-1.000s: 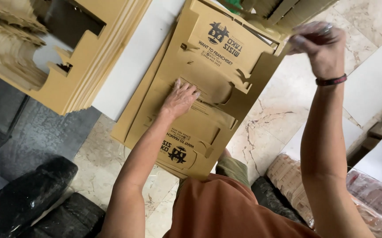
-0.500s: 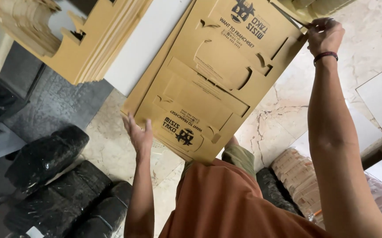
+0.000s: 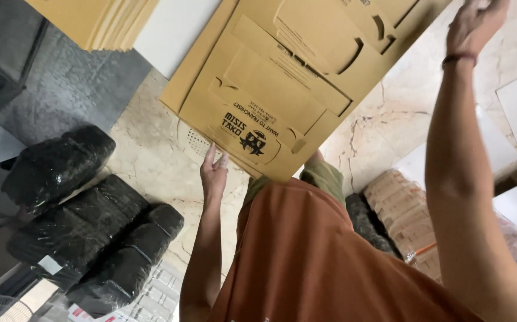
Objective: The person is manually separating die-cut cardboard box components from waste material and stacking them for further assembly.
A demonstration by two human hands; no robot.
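Flat die-cut cardboard sheet [image 3: 294,89] spans centre to 12 o'clock, over the marble floor [image 3: 151,161]. Left hand [image 3: 213,170], fingers straight and apart, touches its near edge at 7 o'clock. Right hand [image 3: 476,27] at 2 o'clock, by the sheet's far corner; grip state unclear. Black wrapped bundles [image 3: 85,220] at 8 o'clock.

A second ago the left hand [image 3: 213,172] lay flat, palm down, in the middle of the cardboard sheet [image 3: 282,95]. Now it is at the sheet's lower left edge, fingers up against that edge. The right hand [image 3: 472,27] has climbed from the upper right of the frame to its top edge, gripping the sheet's far end. The view has shifted: the stack of cardboard [image 3: 103,21] at upper left has slid mostly out of frame, and the black wrapped bundles [image 3: 85,209] at lower left now fill more of it.
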